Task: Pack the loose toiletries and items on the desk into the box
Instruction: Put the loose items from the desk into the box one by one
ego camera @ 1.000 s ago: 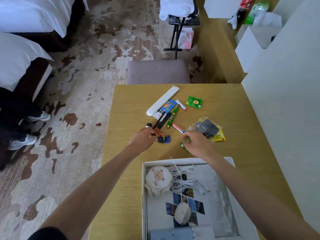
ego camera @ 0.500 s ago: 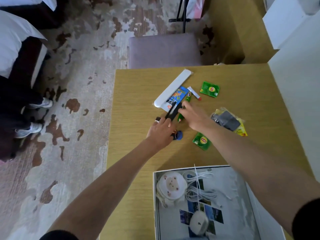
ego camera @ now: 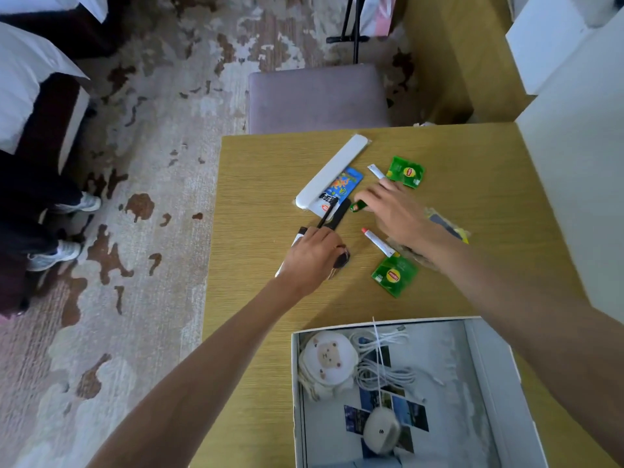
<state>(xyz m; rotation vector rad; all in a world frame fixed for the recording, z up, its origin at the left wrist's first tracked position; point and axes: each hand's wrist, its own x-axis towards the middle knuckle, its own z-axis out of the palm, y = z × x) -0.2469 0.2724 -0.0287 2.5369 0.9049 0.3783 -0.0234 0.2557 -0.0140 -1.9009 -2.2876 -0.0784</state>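
Observation:
My left hand [ego camera: 312, 256] lies curled over a dark keychain [ego camera: 341, 260] on the wooden desk [ego camera: 263, 184]; a white tube with a black cap [ego camera: 299, 236] pokes out from under it. My right hand [ego camera: 393, 214] pinches the end of a green tube [ego camera: 358, 206]. Around them lie a long white case [ego camera: 334, 172], a blue packet [ego camera: 342, 185], a black comb [ego camera: 339, 214], two small white tubes [ego camera: 377, 243] [ego camera: 375, 170] and two green tea bags [ego camera: 406, 171] [ego camera: 394, 275]. The open white box [ego camera: 489, 363] sits at the desk's near edge.
Inside the box lie a bear-face pouch [ego camera: 327, 361], a coiled white cable [ego camera: 385, 366] and a round white device [ego camera: 381, 434]. A clear bag with a dark item [ego camera: 447, 226] is partly hidden behind my right wrist. A padded stool [ego camera: 317, 96] stands beyond the desk; a white wall is at right.
My right hand left the near tea bag on the desk and reached forward to the green tube. My left hand stayed on the keychain, shifting slightly.

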